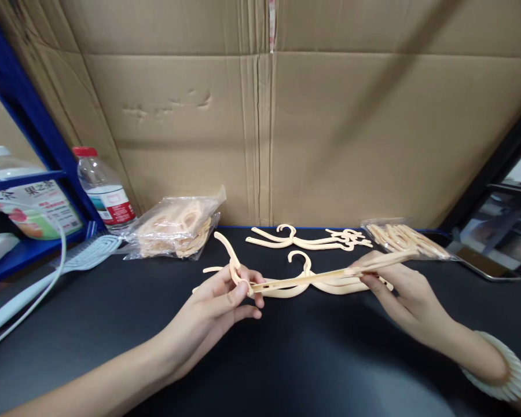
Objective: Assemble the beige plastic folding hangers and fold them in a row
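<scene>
My left hand [226, 295] pinches a curved beige plastic hanger hook [226, 249] at its lower end. Stretched out to the right from there is a long beige hanger bar [304, 280], whose left end meets the hook piece at my fingertips. My right hand [403, 295], with a pale coiled band on the wrist, grips the bar near its other end. Whether the two pieces are joined is hidden by my fingers. Behind the bar, on the black table, lies a beige hanger [301, 255] with its hook pointing away, partly covered by the bar.
Farther back lie another hanger [286, 234] and a small heap of hook pieces [349, 237]. Bagged hanger parts sit at left [173, 226] and a bag of bars [410, 238] at right. A hairbrush [91, 255], white cable [63, 249] and red-capped bottle [106, 191] stand left, before a cardboard wall [178, 116].
</scene>
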`<action>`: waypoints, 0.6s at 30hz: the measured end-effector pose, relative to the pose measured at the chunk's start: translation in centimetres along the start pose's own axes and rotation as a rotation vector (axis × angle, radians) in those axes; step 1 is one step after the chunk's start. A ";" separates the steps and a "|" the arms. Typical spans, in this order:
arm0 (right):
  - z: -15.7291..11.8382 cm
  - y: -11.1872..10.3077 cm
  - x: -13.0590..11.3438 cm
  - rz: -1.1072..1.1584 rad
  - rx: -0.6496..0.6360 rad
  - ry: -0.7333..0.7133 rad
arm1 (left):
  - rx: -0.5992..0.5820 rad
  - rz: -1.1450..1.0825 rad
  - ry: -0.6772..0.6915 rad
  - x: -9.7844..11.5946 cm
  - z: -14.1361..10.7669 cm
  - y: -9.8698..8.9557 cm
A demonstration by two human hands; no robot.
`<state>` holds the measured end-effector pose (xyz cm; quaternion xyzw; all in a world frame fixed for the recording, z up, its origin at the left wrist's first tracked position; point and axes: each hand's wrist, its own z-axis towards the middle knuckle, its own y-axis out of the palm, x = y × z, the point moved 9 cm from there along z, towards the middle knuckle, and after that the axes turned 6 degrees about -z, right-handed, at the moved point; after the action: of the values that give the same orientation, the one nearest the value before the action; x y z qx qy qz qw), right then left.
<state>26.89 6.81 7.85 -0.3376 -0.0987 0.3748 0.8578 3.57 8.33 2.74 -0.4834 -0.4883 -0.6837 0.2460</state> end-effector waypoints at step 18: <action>-0.6 0.9 -1.9 0.093 -0.039 -0.056 | 0.184 -0.028 -0.004 -0.4 0.0 -1.8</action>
<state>25.26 5.57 7.00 -0.3480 -0.1140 0.4216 0.8295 2.29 9.03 1.57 -0.4534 -0.5561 -0.6383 0.2788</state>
